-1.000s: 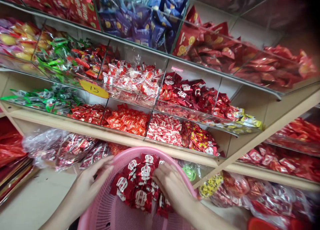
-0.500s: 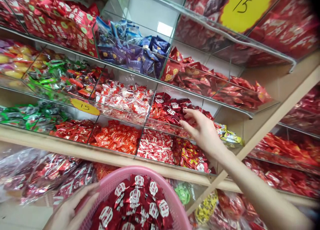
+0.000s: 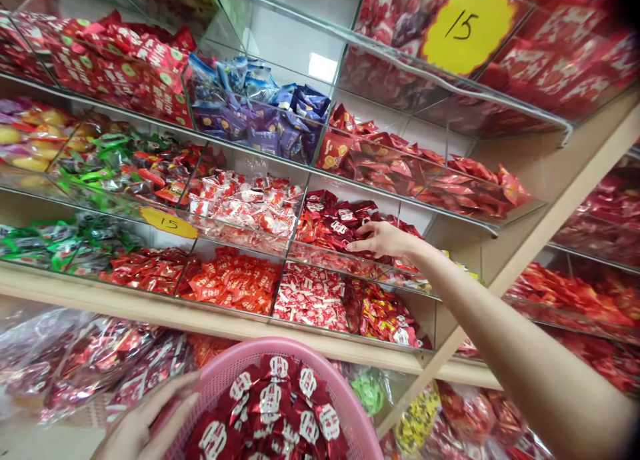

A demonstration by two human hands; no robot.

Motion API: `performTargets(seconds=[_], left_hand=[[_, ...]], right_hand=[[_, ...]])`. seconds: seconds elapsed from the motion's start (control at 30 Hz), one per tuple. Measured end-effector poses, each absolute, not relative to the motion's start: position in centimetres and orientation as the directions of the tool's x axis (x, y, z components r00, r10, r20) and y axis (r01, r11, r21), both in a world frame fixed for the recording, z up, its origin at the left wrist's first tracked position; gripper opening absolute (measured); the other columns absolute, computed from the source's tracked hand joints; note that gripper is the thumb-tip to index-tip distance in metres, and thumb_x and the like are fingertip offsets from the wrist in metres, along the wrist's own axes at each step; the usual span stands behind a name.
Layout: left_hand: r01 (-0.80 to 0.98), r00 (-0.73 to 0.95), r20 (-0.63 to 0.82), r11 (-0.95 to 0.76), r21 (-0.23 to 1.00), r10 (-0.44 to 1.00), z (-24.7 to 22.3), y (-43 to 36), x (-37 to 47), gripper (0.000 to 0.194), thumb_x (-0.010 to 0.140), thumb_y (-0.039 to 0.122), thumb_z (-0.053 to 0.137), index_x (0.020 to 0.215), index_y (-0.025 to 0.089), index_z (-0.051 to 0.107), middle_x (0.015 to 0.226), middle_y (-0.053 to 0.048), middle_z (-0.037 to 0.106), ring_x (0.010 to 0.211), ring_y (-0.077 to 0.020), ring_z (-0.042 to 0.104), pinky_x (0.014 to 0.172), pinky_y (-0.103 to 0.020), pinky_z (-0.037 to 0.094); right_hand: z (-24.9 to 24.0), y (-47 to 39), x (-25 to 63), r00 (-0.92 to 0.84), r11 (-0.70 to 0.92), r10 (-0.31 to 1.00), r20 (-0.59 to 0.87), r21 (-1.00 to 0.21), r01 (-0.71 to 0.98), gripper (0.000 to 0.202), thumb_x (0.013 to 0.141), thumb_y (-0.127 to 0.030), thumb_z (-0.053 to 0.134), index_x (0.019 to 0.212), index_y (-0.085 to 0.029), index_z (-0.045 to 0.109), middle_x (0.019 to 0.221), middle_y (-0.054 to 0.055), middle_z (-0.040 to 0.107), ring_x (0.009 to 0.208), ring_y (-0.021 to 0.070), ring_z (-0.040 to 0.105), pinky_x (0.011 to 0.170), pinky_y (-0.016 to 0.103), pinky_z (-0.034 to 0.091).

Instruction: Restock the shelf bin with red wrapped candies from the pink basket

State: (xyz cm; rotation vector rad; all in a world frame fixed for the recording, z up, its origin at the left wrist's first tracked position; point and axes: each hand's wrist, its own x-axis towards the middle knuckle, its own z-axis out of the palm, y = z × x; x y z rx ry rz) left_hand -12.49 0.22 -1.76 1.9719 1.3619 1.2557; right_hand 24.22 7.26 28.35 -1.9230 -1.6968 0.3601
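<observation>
A pink mesh plastic basket (image 3: 357, 393) sits low in the middle, with dark red wrapped candies (image 3: 270, 400) bearing white print inside it. My left hand (image 3: 145, 417) holds the basket's left side, fingers against its rim. Above, my right hand (image 3: 383, 241) reaches into a clear shelf bin of dark red and bright red candy packets (image 3: 325, 213). Its thumb and fingers are slightly apart, with the fingertips at the dark red packets. I cannot see a packet clearly lifted in them.
White-and-red wrapped candies (image 3: 245, 207) fill the bin to the left. A clear upper shelf edge (image 3: 400, 200) runs above my right hand. A slanted wooden post (image 3: 555, 207) stands at the right. Yellow price tags (image 3: 469, 28) hang on the shelves; bagged candies (image 3: 85, 353) lie below.
My right hand has moved slightly left and lower into the bin, its fingers dropping to the dark red packets. More forearm shows. The left hand and basket are nearly unmoved.
</observation>
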Motion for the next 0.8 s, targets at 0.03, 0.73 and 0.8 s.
performTargets(seconds=[0.03, 0.73, 0.8], left_hand=[[0.505, 0.110, 0.428, -0.422, 0.753, 0.897, -1.7, 0.2, -12.5, 0.027, 0.079, 0.040, 0.056, 0.103, 0.030, 0.062, 0.102, 0.004, 0.071, 0.094, -0.0182, 0.066, 0.085, -0.021, 0.051], [0.178, 0.402, 0.298, -0.393, 0.902, 0.866, 14.4, -0.5, -3.2, 0.032, 0.083, 0.039, 0.053, 0.109, 0.022, 0.059, 0.111, -0.005, 0.065, 0.100, -0.0187, 0.060, 0.091, -0.034, 0.046], [0.054, 0.442, 0.264, -0.320, 0.946, 0.857, 14.8, 0.0, -1.5, 0.034, 0.080, 0.036, 0.058, 0.110, 0.020, 0.059, 0.110, -0.006, 0.066, 0.099, -0.0181, 0.060, 0.090, -0.034, 0.046]], right_hand=[[28.5, 7.1, 24.4, 0.174, -0.064, 0.976, 0.133, -0.588, 0.807, 0.039, 0.060, -0.037, 0.076, 0.088, -0.015, 0.060, 0.059, -0.003, 0.052, 0.048, 0.0089, 0.042, 0.046, 0.025, 0.037], [16.2, -3.1, 20.9, -0.314, -0.275, 0.936, -0.158, -0.885, -0.376, 0.022, 0.085, -0.033, 0.056, 0.092, -0.013, 0.059, 0.081, 0.008, 0.069, 0.070, 0.0113, 0.065, 0.063, 0.020, 0.051], [14.6, -3.8, 20.0, -0.387, -0.339, 0.901, -0.194, -0.873, -0.351, 0.025, 0.085, -0.034, 0.054, 0.097, -0.013, 0.059, 0.082, 0.009, 0.069, 0.069, 0.0111, 0.065, 0.063, 0.019, 0.050]])
